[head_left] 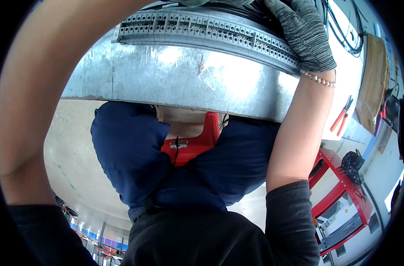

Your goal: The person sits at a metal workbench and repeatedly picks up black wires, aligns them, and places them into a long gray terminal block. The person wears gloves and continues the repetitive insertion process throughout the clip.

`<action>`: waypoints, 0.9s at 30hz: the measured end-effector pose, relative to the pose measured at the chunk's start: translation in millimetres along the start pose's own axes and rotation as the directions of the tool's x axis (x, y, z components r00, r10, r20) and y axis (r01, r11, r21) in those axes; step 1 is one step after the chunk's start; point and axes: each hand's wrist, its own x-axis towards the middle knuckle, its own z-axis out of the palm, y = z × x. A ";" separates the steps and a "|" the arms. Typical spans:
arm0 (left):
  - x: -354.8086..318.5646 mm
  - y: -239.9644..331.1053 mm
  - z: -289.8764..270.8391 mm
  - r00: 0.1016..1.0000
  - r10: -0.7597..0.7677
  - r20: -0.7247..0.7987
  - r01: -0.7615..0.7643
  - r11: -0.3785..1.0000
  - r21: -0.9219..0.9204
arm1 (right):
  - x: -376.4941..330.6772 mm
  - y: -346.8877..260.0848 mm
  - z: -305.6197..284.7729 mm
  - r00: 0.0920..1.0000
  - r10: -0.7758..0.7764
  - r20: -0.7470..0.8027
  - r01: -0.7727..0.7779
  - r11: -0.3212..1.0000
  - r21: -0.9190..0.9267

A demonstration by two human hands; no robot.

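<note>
A long row of grey terminal blocks runs along the far part of a shiny metal panel. Behind the row lies a bunch of black wires. My right hand, in a grey knitted glove, is over the row's right end, beside these wires. Its fingertips run past the top edge, so its grip is hidden. Only a sliver of my left hand, gloved too, shows at the top edge, near the wires; its fingers are cut off from sight.
Red-handled pliers lie on a white surface at the right, near loose black cable and a cardboard piece. A red frame cart stands lower right. Between my knees, below the panel's near edge, is a red stool-like object.
</note>
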 end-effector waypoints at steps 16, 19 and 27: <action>-27.6 5.0 32.4 0.989 0.025 -0.146 0.034 0.920 0.390 | 1.0 -10.4 1.5 0.994 -0.092 -0.052 0.082 0.980 -0.181; -14.0 11.6 30.7 0.998 -0.010 -0.058 0.029 0.946 0.322 | -1.4 2.7 -3.4 0.996 -0.049 -0.071 0.038 0.988 -0.148; -29.2 17.7 29.7 0.998 -0.045 -0.044 0.061 0.872 0.486 | 3.0 -10.8 -1.5 0.999 -0.053 -0.006 0.052 0.995 -0.084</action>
